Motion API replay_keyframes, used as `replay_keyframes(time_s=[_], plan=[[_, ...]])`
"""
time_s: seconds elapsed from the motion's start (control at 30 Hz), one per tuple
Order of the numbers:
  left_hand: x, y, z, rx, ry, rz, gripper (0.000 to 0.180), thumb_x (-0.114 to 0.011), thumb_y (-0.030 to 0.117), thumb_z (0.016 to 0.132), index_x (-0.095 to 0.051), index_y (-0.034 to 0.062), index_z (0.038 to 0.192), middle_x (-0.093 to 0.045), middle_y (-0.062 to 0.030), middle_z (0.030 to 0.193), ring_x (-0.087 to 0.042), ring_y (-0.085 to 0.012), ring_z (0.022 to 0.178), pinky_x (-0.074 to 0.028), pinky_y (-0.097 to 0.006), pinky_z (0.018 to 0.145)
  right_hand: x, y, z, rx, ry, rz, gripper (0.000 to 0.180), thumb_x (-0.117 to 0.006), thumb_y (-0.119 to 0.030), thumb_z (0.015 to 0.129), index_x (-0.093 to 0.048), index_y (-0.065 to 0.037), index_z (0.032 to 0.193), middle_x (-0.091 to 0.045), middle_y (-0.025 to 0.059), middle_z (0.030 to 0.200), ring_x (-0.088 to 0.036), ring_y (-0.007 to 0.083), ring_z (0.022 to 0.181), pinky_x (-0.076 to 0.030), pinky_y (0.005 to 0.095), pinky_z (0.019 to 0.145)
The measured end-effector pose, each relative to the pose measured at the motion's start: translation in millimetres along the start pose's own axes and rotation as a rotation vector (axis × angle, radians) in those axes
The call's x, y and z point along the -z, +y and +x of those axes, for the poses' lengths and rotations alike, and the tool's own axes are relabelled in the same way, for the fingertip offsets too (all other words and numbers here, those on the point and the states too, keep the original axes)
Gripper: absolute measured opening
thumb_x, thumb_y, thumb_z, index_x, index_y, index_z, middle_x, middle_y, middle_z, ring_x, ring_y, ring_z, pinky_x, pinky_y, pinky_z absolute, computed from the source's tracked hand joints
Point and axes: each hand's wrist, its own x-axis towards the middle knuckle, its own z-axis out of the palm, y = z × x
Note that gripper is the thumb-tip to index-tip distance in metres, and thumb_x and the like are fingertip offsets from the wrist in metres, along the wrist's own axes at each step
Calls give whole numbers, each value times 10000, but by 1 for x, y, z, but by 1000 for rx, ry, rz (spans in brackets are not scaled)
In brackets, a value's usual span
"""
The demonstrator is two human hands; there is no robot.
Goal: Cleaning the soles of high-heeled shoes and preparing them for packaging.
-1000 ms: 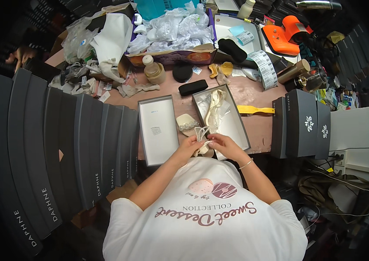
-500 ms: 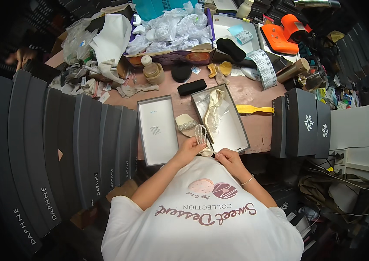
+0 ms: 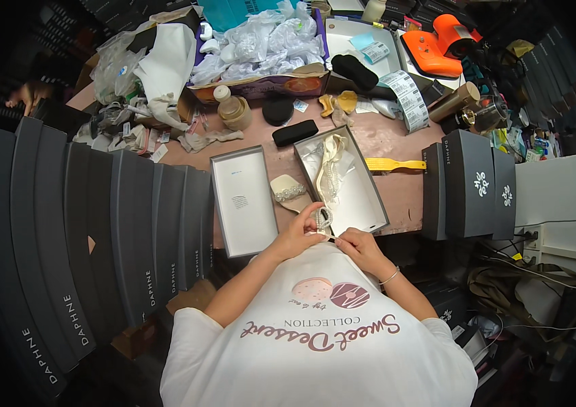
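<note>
A cream sandal (image 3: pixel 289 188) with a band of pearls lies at the table's front edge, its toe pointing away from me. My left hand (image 3: pixel 296 236) is closed on its looped pearl strap (image 3: pixel 324 218) near the heel end. Close beside it, my right hand (image 3: pixel 358 248) pinches a thin end of the strap; the fingertips partly hide it. Just beyond is an open grey shoe box (image 3: pixel 362 197) holding the matching sandal (image 3: pixel 332 163) and some clear wrapping. The shallow box lid (image 3: pixel 242 203) lies to the left of the sandal.
Dark shoe boxes (image 3: pixel 132 230) stand in a long row at left, with more boxes (image 3: pixel 468 183) at right. A yellow strip-like tool (image 3: pixel 396 165), a black pad (image 3: pixel 294 133), a bottle (image 3: pixel 233 110), a carton of crumpled white wrapping (image 3: pixel 254 88) and an orange device (image 3: pixel 430 51) lie farther back.
My left hand's fingers have shifted on the pearl strap, whose loop now sits lower and nearer my right hand. The view has moved slightly; the boxes stay in place.
</note>
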Motion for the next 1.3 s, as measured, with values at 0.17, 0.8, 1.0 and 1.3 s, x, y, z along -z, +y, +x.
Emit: replay_keyframes(time_s=[0.17,0.8,1.0,1.3], plan=[[3,-1,-3,-5,46,115,740,-679,7,789,-319,107,1428,-556,16,813,-512,-58,760,-421,-222,779,0,2,-5,-43,-4,24,209,-581,-178,893,-636,19,851,-589,147,744,-575,283,667,-451,345,621],[35,-23,-74,399,-139,-100,295,-648,46,856,-606,-28,1139,-644,-15,886,-579,-58,779,-467,-191,704,-18,13,-96,-642,26,698,181,-566,-147,938,-639,14,979,-569,-8,721,-505,58,628,-444,201,596],[-20,-75,-121,383,34,-279,172,-655,127,880,-656,0,996,-662,-33,896,-594,-87,816,-463,-222,785,-45,38,-120,-599,-54,869,135,-596,-131,922,-625,-1,941,-599,-3,781,-552,66,677,-465,201,640],[-146,-122,-154,376,282,-451,165,-639,140,892,-648,8,992,-647,-18,884,-594,-82,782,-479,-219,718,-61,76,-157,-437,-317,596,103,-609,-108,905,-631,-8,912,-605,-30,800,-514,43,726,-435,202,669]])
